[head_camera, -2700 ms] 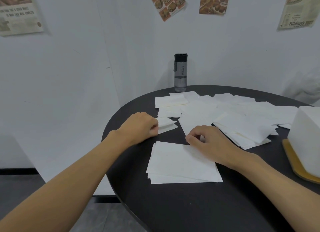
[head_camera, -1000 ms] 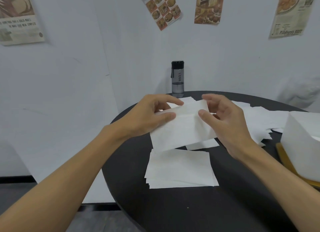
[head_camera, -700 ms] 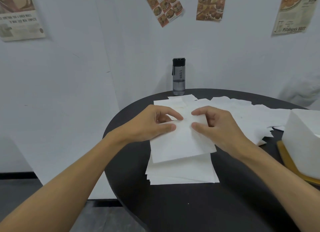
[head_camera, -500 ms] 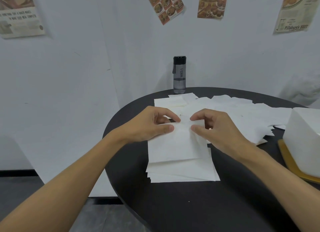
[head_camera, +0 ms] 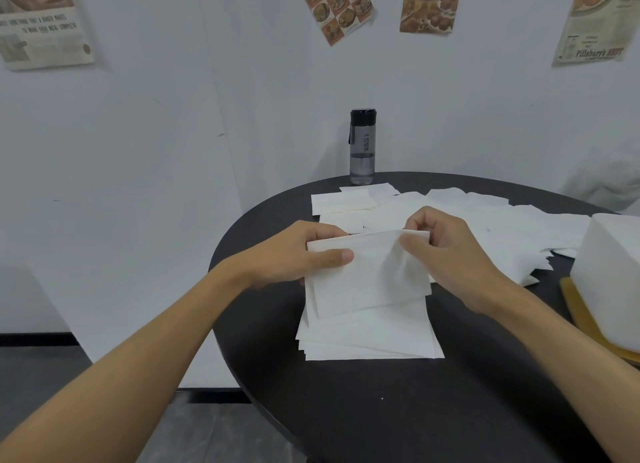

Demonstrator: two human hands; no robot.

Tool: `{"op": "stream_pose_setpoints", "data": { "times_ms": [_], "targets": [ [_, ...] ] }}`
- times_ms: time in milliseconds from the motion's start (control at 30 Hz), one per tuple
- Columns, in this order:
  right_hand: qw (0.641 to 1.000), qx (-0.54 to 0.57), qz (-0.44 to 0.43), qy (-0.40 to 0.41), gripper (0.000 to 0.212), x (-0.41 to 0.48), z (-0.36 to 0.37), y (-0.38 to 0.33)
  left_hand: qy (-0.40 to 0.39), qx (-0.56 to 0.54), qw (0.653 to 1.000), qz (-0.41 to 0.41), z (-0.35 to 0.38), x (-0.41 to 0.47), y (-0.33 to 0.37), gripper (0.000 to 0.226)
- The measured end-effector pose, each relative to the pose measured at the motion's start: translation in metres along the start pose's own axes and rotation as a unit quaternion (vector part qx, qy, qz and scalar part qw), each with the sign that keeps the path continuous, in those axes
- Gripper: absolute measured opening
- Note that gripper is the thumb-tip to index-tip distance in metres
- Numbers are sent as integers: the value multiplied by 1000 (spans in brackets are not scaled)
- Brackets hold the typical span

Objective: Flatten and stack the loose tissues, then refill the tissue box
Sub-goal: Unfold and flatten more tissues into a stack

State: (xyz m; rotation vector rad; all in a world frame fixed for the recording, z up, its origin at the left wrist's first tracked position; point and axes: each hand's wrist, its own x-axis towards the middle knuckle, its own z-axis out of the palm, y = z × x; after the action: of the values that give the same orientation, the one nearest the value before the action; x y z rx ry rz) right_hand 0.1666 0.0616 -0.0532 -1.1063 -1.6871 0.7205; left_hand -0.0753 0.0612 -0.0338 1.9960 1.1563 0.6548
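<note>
Holding one tissue (head_camera: 367,275) by its top edge: left hand (head_camera: 301,255) pinching the left corner, thumb on the front, fingers behind; right hand (head_camera: 446,251) pinching the right corner, fingers curled round the edge. Both clamped on the sheet, neither free. Top edge raised off the table (head_camera: 381,410), lower edge draped onto the stack (head_camera: 370,338), directly below and on the body side of the hands. Long axis left-right, roughly parallel to the stack's but slightly skewed. Covering only the far half of the stack, near half bare. Likely next: lower and draw toward the body until edges line up, then press flat. Equal reach for both hands, neither nearer. Look: white, thin, faintly textured, soft wrinkle by the right thumb, not yet flat. Stack several sheets deep, edges fanned a little at left and front. Many loose tissues (head_camera: 485,220) beyond the hands, overlapping across the far side. Box (head_camera: 609,282) at the right edge on a yellowish base, well apart from the stack; opening not visible. Refill not started, by the look of it. Risk: dragging top sheets askew while sliding. Bottle (head_camera: 362,147) at the far rim, out of the way.
</note>
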Motion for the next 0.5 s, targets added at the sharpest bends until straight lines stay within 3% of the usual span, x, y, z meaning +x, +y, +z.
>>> {"op": "stream_pose_setpoints", "data": {
  "times_ms": [133,233,500],
  "targets": [
    [999,-37,14,35,13,2,1,4,19,-4,1000,-6,3,-1,-5,40],
    [997,-40,29,63,9,3,-1,5,23,-28,999,-4,2,-2,-10,22],
    [996,-6,67,61,9,5,-6,1,-2,-99,995,-20,-4,-8,-18,28]
  ]
}}
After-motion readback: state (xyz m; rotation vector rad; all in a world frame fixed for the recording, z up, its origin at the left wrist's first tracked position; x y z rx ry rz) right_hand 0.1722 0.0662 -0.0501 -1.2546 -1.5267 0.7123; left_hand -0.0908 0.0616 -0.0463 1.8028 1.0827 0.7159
